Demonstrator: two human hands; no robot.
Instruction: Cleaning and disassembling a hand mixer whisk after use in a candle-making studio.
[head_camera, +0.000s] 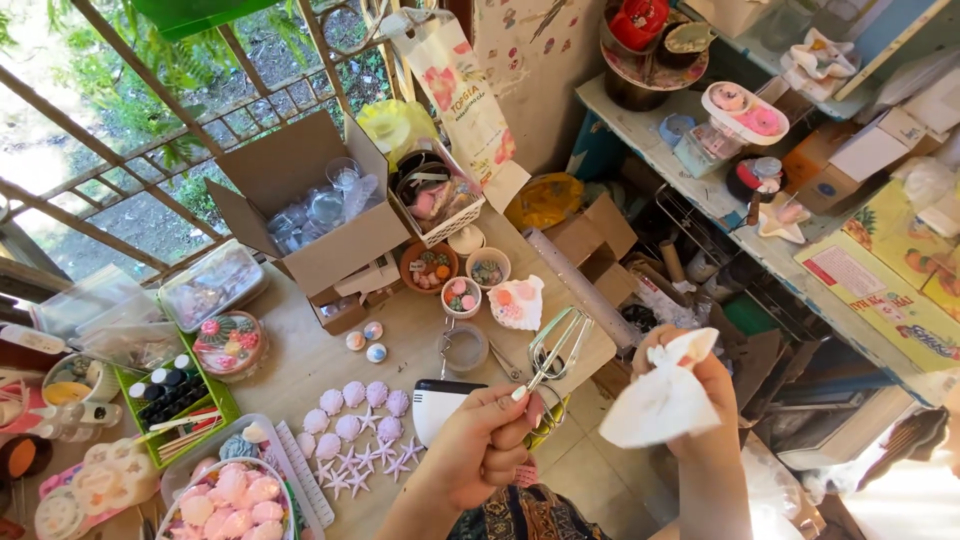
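My left hand (478, 448) grips a white hand mixer (437, 404) over the table's near edge. Its fingertips rest on the stems of the metal beaters (556, 345), which point up and away from me. My right hand (700, 385) is raised to the right of the beaters, off the table's edge. It is closed on a crumpled white paper towel (655, 405). The towel hangs a short way from the beaters and does not touch them.
On the wooden table (300, 365) lie pink shell and star shapes (358, 425), small bowls of colourful pieces (460, 292), a glass cup (463, 347), a green tray of little bottles (172, 392) and an open cardboard box of clear cups (325, 205). Cluttered shelves (700, 170) stand at the right.
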